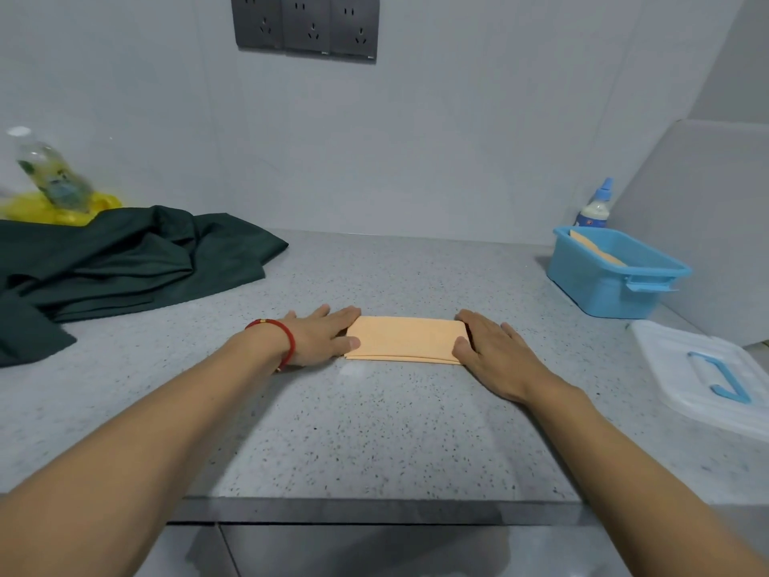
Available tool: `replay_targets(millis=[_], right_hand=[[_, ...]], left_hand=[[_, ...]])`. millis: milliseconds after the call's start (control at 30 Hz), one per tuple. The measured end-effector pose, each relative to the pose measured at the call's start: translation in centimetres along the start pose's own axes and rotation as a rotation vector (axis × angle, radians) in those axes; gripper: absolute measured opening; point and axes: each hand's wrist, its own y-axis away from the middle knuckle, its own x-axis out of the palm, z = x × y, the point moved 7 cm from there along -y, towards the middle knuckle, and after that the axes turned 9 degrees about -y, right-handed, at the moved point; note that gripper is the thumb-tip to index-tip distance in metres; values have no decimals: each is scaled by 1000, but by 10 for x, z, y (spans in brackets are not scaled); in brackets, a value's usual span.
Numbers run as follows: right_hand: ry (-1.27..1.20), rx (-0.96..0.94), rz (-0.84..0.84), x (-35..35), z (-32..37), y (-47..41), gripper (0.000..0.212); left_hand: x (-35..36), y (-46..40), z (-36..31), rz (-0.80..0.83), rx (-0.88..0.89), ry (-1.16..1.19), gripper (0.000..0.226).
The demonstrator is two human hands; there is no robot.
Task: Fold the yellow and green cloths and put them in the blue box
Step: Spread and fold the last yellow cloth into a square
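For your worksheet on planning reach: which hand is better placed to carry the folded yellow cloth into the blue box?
Right hand: it touches the yellow cloth's end nearer the blue box, probably avoiding a cross-body reach.

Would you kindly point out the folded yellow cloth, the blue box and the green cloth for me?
folded yellow cloth (405, 338): head view, middle of its top face, between the hands.
blue box (599, 291): head view, near side wall.
green cloth (125, 260): head view, middle of the crumpled heap.

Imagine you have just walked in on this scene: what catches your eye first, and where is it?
The folded yellow cloth at the counter's centre, with the left hand and right hand at its ends. Next, the rumpled green cloth far left and the blue box far right.
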Motion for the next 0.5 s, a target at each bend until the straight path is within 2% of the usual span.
replay_targets(millis=[133,300,400,500], right_hand=[[-85,-32,-108,-13,8,5,35],[-340,-82,-121,-24,10,16,29],[-508,-92,-140,-30,8,23,28],[-667,-74,-207,-35,4,25,36]], left_hand=[[-12,1,-11,-105,13,81,36],[-18,8,-16,-278,47,192,40],[-18,12,-20,-299,84,298,49],[-22,12,-24,-323,83,481,62]])
